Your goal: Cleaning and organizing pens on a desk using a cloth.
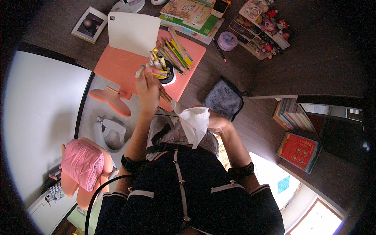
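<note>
Over the pink desk mat, my left hand (147, 88) reaches to the near left side of a round pen holder (169, 79). Its fingers are closed and slightly blurred, and a small whitish thing shows at their tips; what they grip is not clear. Several pens and markers (159, 60) stand in the holder, dark inside and white at its foot. Lower and to the right, close to my body, my right hand (214, 120) is closed on a white paper towel (194, 122), which hangs down over my lap. The towel hides part of that hand's fingers.
Colored pencils (178, 54) lie beside the holder on the pink mat (113, 64). A white board (134, 33) lies across the mat's far edge. To the right are a dark grey cloth pouch (224, 98), a round purple tin (227, 41) and a rack of trinkets (254, 31).
</note>
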A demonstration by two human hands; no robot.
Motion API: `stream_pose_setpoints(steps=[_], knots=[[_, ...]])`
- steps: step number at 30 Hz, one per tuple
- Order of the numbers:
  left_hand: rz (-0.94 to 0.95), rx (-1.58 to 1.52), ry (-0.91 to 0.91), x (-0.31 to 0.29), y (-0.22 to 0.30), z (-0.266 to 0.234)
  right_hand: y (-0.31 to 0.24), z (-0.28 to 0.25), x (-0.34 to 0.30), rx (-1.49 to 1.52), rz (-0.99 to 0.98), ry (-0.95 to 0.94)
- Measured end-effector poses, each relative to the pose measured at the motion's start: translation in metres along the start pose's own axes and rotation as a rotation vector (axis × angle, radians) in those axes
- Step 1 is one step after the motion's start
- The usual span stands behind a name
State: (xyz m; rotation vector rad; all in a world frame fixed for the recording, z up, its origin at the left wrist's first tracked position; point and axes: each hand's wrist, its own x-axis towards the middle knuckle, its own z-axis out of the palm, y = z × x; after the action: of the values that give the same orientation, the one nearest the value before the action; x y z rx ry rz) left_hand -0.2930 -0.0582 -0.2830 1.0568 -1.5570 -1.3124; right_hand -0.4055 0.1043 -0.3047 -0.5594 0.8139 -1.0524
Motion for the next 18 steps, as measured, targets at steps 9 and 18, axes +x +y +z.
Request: stream_pose_setpoints(steps=[9,18], knots=[[-0.118,-0.163,0.103,0.006,0.002,-0.021,0.004,-0.017,-0.022,0.285,0.025,0.497],[-0.127,0.023,-0.365,-0.018,0.020,0.022,0.016,-0.014,-0.003,0.418,-0.195,0.323]])
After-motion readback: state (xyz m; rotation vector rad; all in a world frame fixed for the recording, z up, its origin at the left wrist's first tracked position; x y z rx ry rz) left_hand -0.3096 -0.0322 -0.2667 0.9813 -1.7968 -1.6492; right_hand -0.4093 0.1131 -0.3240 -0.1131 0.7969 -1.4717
